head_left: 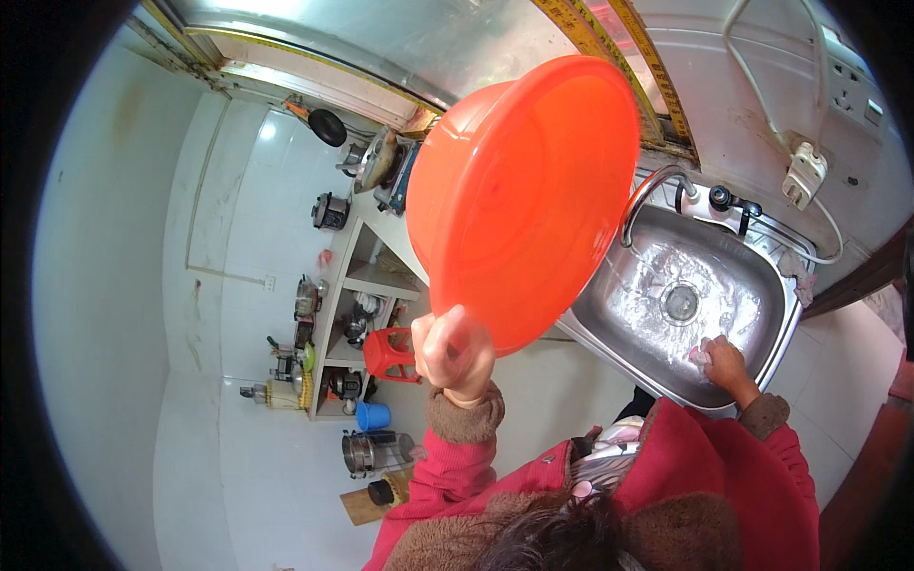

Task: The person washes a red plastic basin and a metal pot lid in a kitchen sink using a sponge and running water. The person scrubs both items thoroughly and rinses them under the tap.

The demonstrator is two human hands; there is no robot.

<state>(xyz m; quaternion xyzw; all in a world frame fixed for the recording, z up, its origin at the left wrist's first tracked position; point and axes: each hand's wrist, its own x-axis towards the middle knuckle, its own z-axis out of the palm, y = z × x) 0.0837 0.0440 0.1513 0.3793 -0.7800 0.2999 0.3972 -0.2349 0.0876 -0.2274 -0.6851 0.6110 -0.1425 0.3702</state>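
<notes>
My left hand grips the rim of a large orange plastic basin, which is held up and tilted with its inside turned toward the sink. The basin looks bare inside. Inside the stainless steel sink, my right hand holds a small wet pinkish cloth or pad low near the front wall. The sink's bottom is wet and shiny around the round drain strainer. A curved chrome faucet reaches over the sink, close to the basin's right edge.
A black-handled tap valve stands behind the sink. On the wall, a white plug hangs on its cord below a socket panel. Leftward are a gas stove, shelves, a red plastic stool and a blue bucket.
</notes>
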